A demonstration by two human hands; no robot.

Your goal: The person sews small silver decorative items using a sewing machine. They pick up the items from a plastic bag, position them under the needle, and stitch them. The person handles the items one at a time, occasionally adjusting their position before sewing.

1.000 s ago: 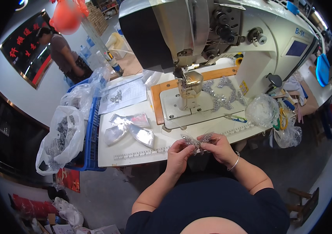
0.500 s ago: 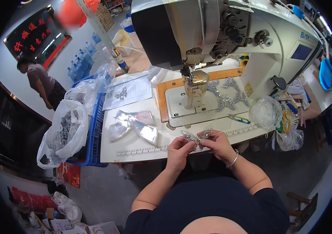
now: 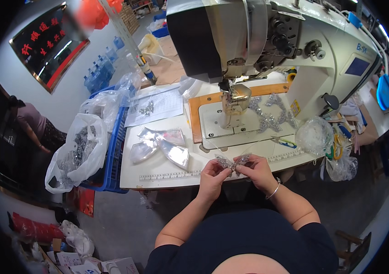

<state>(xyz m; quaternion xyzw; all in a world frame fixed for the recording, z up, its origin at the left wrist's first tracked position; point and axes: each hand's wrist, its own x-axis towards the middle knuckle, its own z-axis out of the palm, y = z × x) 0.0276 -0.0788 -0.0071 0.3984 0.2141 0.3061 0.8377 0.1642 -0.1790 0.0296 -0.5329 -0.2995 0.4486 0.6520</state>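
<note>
Both of my hands pinch one silver, glittery butterfly-shaped ornament (image 3: 224, 161) at the front edge of the sewing table. My left hand (image 3: 212, 178) grips its left side between thumb and fingers. On the other side, my right hand (image 3: 259, 173) has its thumb near the ornament's middle and wears a bangle at the wrist. The fingertips partly cover the piece. Behind my hands stands a white sewing machine (image 3: 340, 48), its needle and presser area (image 3: 234, 98) over the metal plate. More silver ornaments (image 3: 272, 112) lie right of the needle.
Clear plastic bow-shaped pieces (image 3: 172, 152) lie on the table (image 3: 133, 180) at left, beside a paper sheet (image 3: 169, 102). A blue crate (image 3: 118, 146) holds a white bag (image 3: 98, 132). Snips (image 3: 285, 142) and a clear bag (image 3: 315, 137) are at right. Another person (image 3: 32, 123) stands far left.
The view has shifted slightly, so the table and machine appear further right. The other person has moved left and bends lower. My hands keep hold of the ornament.
</note>
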